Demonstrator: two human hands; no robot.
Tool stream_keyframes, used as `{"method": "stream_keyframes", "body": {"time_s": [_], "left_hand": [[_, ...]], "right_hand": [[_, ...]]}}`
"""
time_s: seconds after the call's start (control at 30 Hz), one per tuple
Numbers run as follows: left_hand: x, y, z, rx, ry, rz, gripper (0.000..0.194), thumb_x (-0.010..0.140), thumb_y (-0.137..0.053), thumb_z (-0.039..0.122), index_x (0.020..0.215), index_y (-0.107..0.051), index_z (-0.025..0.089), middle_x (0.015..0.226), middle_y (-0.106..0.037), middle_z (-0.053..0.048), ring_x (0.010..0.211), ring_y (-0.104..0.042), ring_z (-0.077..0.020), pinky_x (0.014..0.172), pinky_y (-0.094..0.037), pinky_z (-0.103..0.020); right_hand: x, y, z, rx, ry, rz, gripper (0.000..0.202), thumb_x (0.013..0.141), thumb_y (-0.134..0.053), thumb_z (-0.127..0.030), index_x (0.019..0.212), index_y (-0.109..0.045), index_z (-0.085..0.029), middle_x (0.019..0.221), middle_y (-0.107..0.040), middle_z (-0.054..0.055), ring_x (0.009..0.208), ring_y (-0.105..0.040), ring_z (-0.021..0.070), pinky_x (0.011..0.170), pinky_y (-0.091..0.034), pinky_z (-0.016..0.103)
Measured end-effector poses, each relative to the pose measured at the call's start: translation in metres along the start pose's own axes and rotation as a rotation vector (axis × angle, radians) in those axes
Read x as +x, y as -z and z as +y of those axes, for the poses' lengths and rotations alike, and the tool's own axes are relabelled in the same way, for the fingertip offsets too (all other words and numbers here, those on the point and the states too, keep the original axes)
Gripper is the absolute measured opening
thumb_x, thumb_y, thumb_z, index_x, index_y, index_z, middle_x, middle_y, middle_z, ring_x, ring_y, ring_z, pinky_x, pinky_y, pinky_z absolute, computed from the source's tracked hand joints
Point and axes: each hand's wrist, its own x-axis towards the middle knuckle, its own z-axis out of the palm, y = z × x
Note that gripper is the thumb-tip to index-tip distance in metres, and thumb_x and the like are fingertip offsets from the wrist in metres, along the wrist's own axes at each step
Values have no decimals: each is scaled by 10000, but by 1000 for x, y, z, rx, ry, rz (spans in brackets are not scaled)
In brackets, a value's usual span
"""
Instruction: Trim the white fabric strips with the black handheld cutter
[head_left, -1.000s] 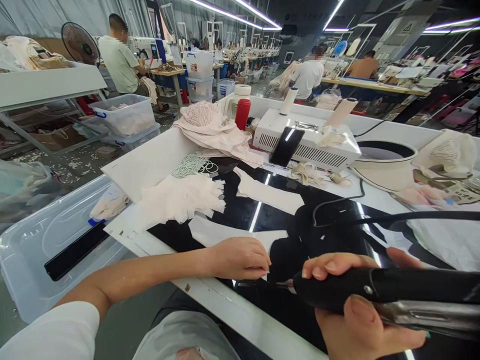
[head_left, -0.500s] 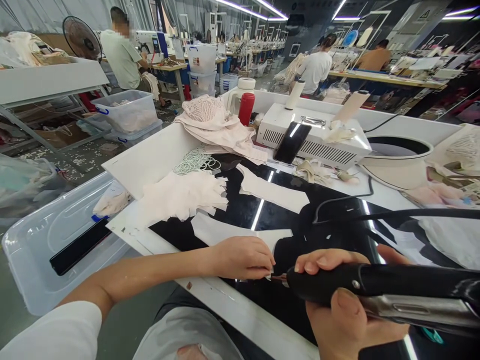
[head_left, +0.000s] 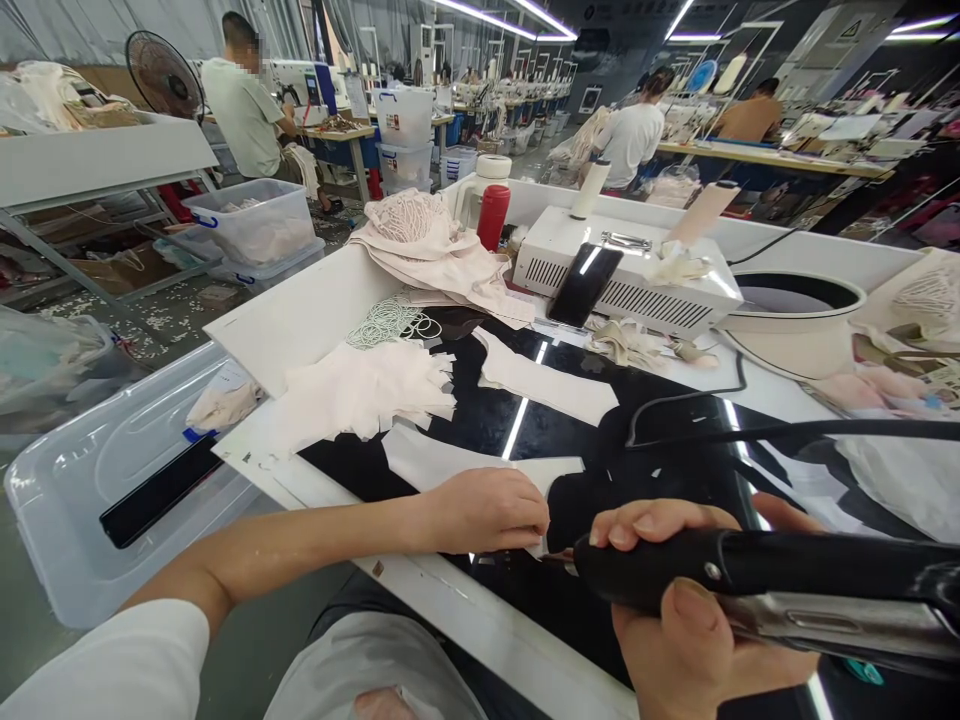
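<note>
My left hand [head_left: 499, 510] is closed, fingertips pinched on the near end of a white cut fabric piece [head_left: 431, 455] lying on the glossy black work surface [head_left: 480, 430]. My right hand [head_left: 694, 630] is wrapped round a thick black corded hand tool [head_left: 645, 570] with a metal lever along its side. Its narrow metal tip points left and sits at the fabric end beside my left fingertips. Whether the tip touches the cloth, I cannot tell. Beyond lies a second pale fabric piece [head_left: 547, 378]. To its left is a heap of cream fabric pieces [head_left: 360, 390].
Behind stand a white vented box [head_left: 637, 270], a black phone [head_left: 585, 285], a red bottle [head_left: 493, 217] and a round cream container [head_left: 795, 320]. The tool's black cable [head_left: 847, 428] crosses the right side. A clear plastic lid [head_left: 75, 500] is at left. Co-workers sit farther back.
My left hand has shifted very slightly up and left at the fabric end. The right hand and its tool hold almost the same place.
</note>
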Motion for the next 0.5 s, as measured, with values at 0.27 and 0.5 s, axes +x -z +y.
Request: {"method": "stream_keyframes", "body": {"time_s": [0.27, 0.5], "left_hand": [[-1, 0, 5, 120, -52, 55, 122, 1005, -578, 146, 976, -695, 168, 1101, -704, -67, 1063, -634, -193, 987, -479, -281], [-4, 0, 3, 140, -91, -1, 152, 1014, -560, 108, 1009, -704, 157, 1039, -740, -43, 962, -655, -167, 881, -501, -261]], "right_hand": [[3, 0, 1, 2, 7, -4, 536, 828, -756, -254, 1308, -520, -257, 808, -615, -28, 638, -567, 187, 541, -565, 357], [4, -2, 1, 28, 11, -13, 519, 814, -757, -234, 1284, -540, -266, 801, -633, -29, 625, -566, 190, 515, -569, 361]]}}
